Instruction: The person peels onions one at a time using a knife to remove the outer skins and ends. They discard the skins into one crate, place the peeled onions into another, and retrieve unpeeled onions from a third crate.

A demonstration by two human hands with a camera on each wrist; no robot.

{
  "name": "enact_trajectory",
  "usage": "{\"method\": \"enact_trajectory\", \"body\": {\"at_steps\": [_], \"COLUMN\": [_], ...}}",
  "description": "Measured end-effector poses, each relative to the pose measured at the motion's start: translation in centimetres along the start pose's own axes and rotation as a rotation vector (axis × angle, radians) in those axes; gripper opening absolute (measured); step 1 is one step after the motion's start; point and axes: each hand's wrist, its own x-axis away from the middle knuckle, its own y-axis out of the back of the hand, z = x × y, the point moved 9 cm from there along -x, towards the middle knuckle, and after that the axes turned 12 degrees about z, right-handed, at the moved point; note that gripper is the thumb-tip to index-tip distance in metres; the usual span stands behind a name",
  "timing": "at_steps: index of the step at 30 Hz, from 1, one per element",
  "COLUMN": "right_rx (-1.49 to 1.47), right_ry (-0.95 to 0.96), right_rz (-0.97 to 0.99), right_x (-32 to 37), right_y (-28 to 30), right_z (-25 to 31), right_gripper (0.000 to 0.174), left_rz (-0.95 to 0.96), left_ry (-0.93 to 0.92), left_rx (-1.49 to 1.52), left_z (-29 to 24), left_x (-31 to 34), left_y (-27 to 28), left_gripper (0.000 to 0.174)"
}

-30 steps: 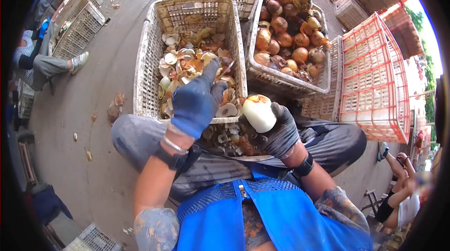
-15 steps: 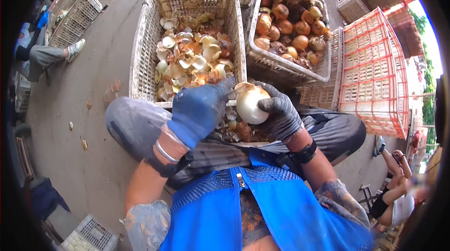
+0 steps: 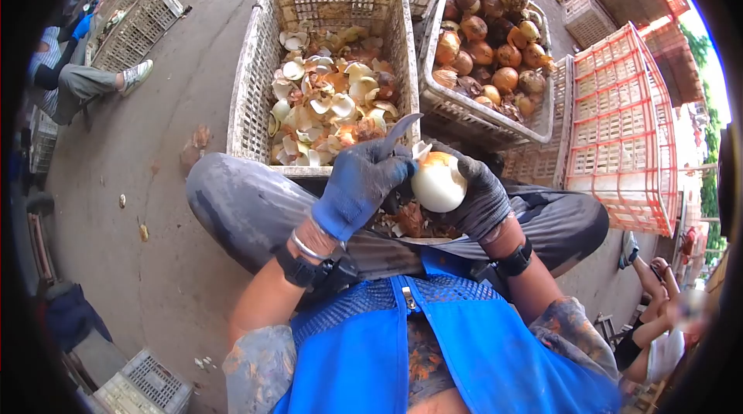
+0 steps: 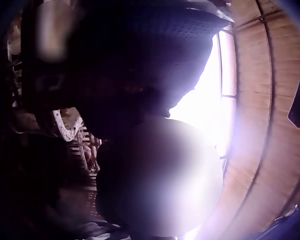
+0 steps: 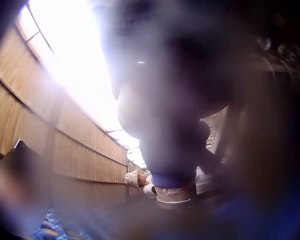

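My left hand, in a blue glove with dark fingers, grips a knife whose curved blade points up and to the right. Its thumb tip is right at the side of a pale, mostly peeled onion. Dark grey glove fabric covers my right hand, which holds that onion from the right. A small pale flap stands up at the onion's top, beside some brown skin. Both wrist views are dark and blurred around the hands.
Past my knees stands a crate of onion peels. To its right is another crate full of unpeeled onions. Red-and-white stacked crates rise farther right. People sit at the far left and right edges.
My left hand came back from over the peel crate to the onion, then shifted so the knife blade points upward. The onion turned in my right hand, and its brown top skin shrank.
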Motion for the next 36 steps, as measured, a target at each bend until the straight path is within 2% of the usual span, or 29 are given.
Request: {"method": "enact_trajectory", "body": {"at_steps": [1,2,3,4,5,7,9,10,11,14,15,17,18,20,21,23,24,25,27,29,31,33,35,36], "right_rx": [-0.002,-0.020,-0.039,0.030,0.030,-0.148,-0.234,-0.334,-0.434,-0.468,-0.470,-0.376,-0.375,-0.007,-0.010,0.421,0.699,0.704,0.986,0.935,0.581,0.482,0.217,0.156], "right_ry": [0.010,-0.002,-0.015,0.031,0.033,0.064,0.098,0.027,-0.048,0.050,0.047,0.048,0.044,0.175,0.164,0.291,0.361,0.358,0.414,0.409,0.275,0.204,0.078,0.101], "right_rz": [-0.004,-0.009,-0.017,-0.007,-0.009,-0.006,0.004,0.104,0.203,0.271,0.269,0.099,0.100,-0.047,-0.050,-0.288,-0.343,-0.337,-0.401,-0.375,-0.182,-0.128,0.058,-0.006], "right_x": [0.0,-0.1,0.1,0.1,0.0,-0.1,-0.3,-0.5,-0.5,-0.7,-0.8,-0.8,-1.1,-1.0,-1.0,0.0,0.1,0.0,0.7,0.8,-0.2,-0.3,-0.8,-0.5], "right_y": [0.5,1.2,1.6,1.6,1.6,1.8,2.2,1.9,1.3,1.2,0.9,1.2,0.8,1.6,1.4,2.2,2.2,2.4,1.8,1.5,1.5,1.1,-0.3,0.6], "right_z": [-0.1,-0.5,-1.0,-0.7,-0.8,-1.1,-0.4,-0.5,-0.7,-0.3,-0.5,-0.7,-0.8,0.5,0.3,2.2,3.3,3.3,4.6,4.9,3.7,3.2,1.1,0.8], "right_gripper": [0.062,0.059,0.055,0.047,0.047,0.046,0.045,0.044,0.044,0.042,0.042,0.042,0.042,0.047,0.047,0.053,0.058,0.058,0.061,0.064,0.065,0.066,0.063,0.059], "left_rz": [-0.031,-0.136,-0.124,-0.193,-0.266,-0.266,-0.248,-0.237,-0.240,-0.235,-0.236,-0.207,-0.210,-0.233,-0.235,-0.313,-0.297,-0.305,-0.257,-0.218,-0.178,0.094,0.135,0.140], "left_ry": [-0.074,-0.238,-0.235,-0.384,-0.535,-0.485,-0.670,-0.678,-0.659,-0.610,-0.607,-0.465,-0.461,-0.440,-0.428,-0.297,-0.182,-0.180,-0.232,-0.234,-0.236,0.066,0.047,0.037], "left_rx": [0.094,-0.320,-0.318,-0.617,-0.918,-0.833,-0.715,-0.717,-0.878,-1.303,-1.302,-1.472,-1.472,-1.537,-1.533,-1.559,-1.462,-1.460,-1.111,-1.050,-0.990,-0.393,-0.345,-0.229], "left_z": [-0.5,-2.0,-1.4,-2.9,-4.5,-4.0,-5.4,-5.6,-5.7,-4.9,-4.8,-3.8,-3.7,-3.0,-2.7,-2.1,-1.3,-1.0,-0.2,-0.1,-0.3,2.7,1.7,1.6], "left_x": [0.4,0.8,0.6,1.1,1.7,0.8,1.2,1.4,2.0,2.8,2.9,2.2,2.1,2.0,2.0,1.6,1.0,0.9,0.6,0.5,0.2,-1.2,-0.9,-0.6], "left_y": [-0.5,-0.7,-0.8,-1.2,-2.0,-1.2,-0.9,-0.9,-1.6,-3.3,-3.3,-3.2,-3.1,-3.1,-3.3,-3.4,-3.0,-2.9,-2.1,-1.7,-0.8,0.1,0.0,0.0], "left_gripper": [0.025,0.018,0.018,0.020,0.023,0.027,0.031,0.031,0.033,0.045,0.045,0.050,0.050,0.052,0.052,0.047,0.047,0.047,0.048,0.049,0.049,0.054,0.055,0.052]}}
